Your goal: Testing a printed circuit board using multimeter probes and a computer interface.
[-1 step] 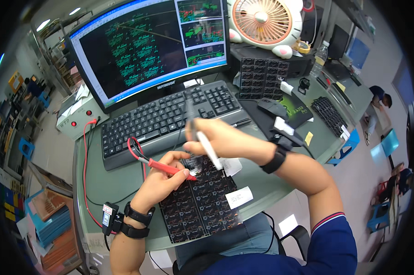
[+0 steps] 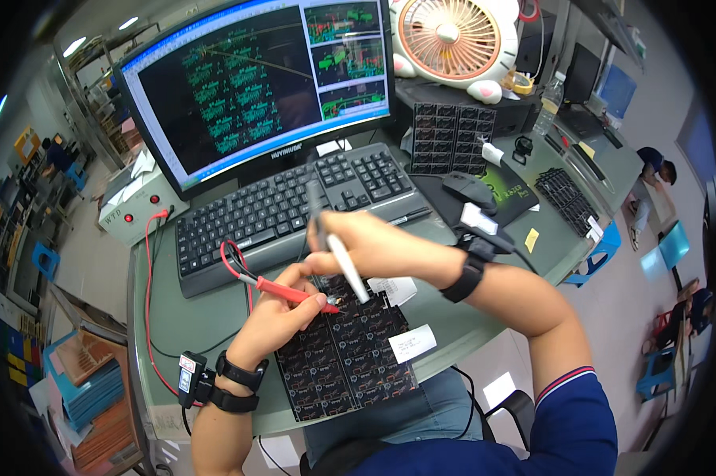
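A panel of black circuit boards [image 2: 346, 361] lies at the table's front edge, close to my body. My left hand [image 2: 283, 313] is closed around a red test probe [image 2: 289, 293], its tip at the panel's upper part. Over the panel's upper right, my right hand [image 2: 366, 246] grips a pen-shaped tool [image 2: 344, 268], with a white lower end and a dark upper end smeared by motion. Its white end points down at the boards; whether it touches them I cannot tell. White paper labels [image 2: 413, 343] lie at the panel's right side.
A black keyboard [image 2: 294, 210] and a monitor [image 2: 255, 87] with a board layout stand beyond my hands. To the right are a mouse [image 2: 469, 190], another upright board panel [image 2: 451, 139] and a fan [image 2: 449, 40]. A red lead [image 2: 147, 309] runs from a box [image 2: 140, 198] at left.
My right hand has shifted slightly left, and the pen-shaped tool's white end has come down and left toward the boards. My left hand and the red probe hold still.
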Demonstrator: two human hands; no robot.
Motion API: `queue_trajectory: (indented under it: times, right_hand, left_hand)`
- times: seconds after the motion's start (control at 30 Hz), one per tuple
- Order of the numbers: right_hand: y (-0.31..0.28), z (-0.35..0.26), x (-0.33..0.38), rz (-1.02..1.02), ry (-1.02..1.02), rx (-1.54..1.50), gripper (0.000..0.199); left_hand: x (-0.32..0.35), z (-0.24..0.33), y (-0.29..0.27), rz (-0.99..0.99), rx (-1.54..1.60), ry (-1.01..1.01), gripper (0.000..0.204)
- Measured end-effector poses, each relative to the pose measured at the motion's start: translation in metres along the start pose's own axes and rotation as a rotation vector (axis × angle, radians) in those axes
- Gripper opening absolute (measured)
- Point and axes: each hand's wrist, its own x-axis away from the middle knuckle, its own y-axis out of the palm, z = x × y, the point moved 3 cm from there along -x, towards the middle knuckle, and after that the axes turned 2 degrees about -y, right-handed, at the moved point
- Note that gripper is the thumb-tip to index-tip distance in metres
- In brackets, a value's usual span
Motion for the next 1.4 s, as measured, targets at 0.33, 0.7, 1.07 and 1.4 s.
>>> queue_trajectory:
  times: [0.33,0.7,1.07,1.4]
  right_hand:
    - [-0.015,-0.002,-0.029,0.227,-0.063,-0.587,0.021]
    - [0.040,0.022,-0.048,0.122,-0.519,0.611,0.008]
    - [0.082,-0.010,-0.047,0.142,-0.309,0.176,0.021]
    - [0.083,-0.013,-0.048,0.072,-0.285,0.209,0.016]
  left_hand:
    - [0.013,0.024,-0.065,0.308,0.429,0.226,0.018]
    - [0.023,0.018,-0.096,0.602,0.800,0.475,0.029]
    - [0.022,0.022,-0.067,0.634,0.821,0.460,0.022]
    - [0.036,0.004,-0.075,0.440,1.218,0.656,0.013]
